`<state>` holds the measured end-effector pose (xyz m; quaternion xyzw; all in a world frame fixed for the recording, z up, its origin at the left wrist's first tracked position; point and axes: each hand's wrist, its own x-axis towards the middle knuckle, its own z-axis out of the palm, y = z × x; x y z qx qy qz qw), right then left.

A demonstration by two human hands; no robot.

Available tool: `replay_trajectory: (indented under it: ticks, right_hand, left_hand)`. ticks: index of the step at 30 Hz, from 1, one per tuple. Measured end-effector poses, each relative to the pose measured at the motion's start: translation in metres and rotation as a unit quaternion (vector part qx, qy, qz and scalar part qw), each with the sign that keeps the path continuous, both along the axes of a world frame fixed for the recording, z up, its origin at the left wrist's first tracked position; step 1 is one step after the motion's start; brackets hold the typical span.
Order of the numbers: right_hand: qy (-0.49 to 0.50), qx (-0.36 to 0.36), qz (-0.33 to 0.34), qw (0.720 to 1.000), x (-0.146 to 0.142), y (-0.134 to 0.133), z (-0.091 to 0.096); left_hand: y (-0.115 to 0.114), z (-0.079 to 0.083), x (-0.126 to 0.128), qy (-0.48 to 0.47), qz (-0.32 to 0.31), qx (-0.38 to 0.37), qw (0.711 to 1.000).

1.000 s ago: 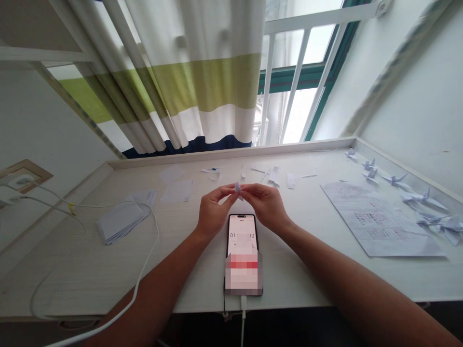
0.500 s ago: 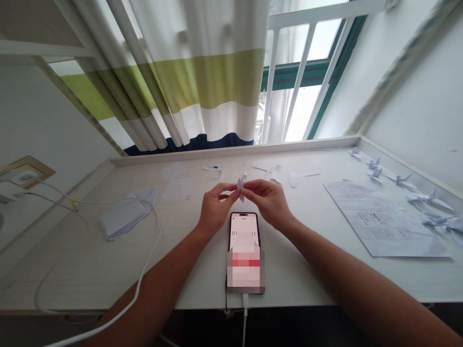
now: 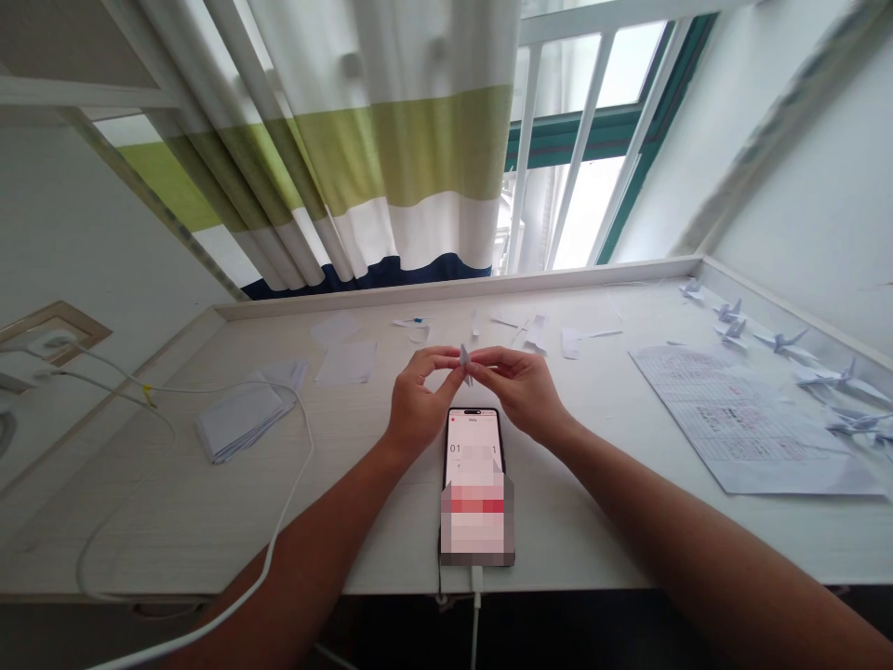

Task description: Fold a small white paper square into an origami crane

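Observation:
Both hands meet above the desk's middle, pinching a small folded piece of white paper [image 3: 464, 361] between fingertips. My left hand [image 3: 417, 402] grips it from the left with thumb and forefinger. My right hand [image 3: 520, 386] grips it from the right. The paper stands upright as a narrow point. Just below the hands lies a phone [image 3: 475, 484] with its screen lit, a cable plugged in at its near end.
A stack of white paper squares [image 3: 237, 421] lies at the left by a white cable [image 3: 293, 465]. Paper scraps [image 3: 534, 333] are scattered at the back. A printed sheet [image 3: 739, 423] lies at the right. Several folded paper cranes [image 3: 788, 342] line the right wall.
The hands have stayed together on the paper piece with small finger shifts. The view has drifted slightly, so everything sits a little further right in the frame.

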<state>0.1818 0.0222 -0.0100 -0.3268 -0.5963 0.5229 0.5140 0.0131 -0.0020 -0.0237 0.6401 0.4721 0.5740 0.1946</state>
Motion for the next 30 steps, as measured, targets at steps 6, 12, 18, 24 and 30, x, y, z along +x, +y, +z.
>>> replay_trajectory:
  ticks: [6, 12, 18, 24, 30]
  right_hand:
    - [0.004, 0.027, -0.013, 1.0, -0.0011, 0.0, -0.0013]
    - [0.012, 0.029, 0.002, 0.999, -0.0011, 0.0013, -0.0038]
    - [0.012, 0.032, 0.007, 0.999, -0.001, 0.0016, -0.0028]
    - [0.002, 0.022, 0.005, 1.0, 0.0015, -0.0003, 0.0026]
    - [0.025, 0.02, 0.002, 0.999, -0.0006, -0.0005, 0.0006]
  left_hand:
    - [-0.0013, -0.0014, 0.0025, -0.014, -0.002, 0.039, 0.999]
    - [-0.0013, 0.0008, 0.0027, -0.004, 0.014, 0.087, 0.996]
    - [-0.0002, -0.002, 0.001, -0.052, -0.008, 0.049, 0.997]
    - [-0.0005, -0.0028, 0.0029, -0.13, -0.037, -0.004, 0.991]
    - [0.0001, 0.0032, 0.0055, -0.232, -0.075, -0.056, 0.968]
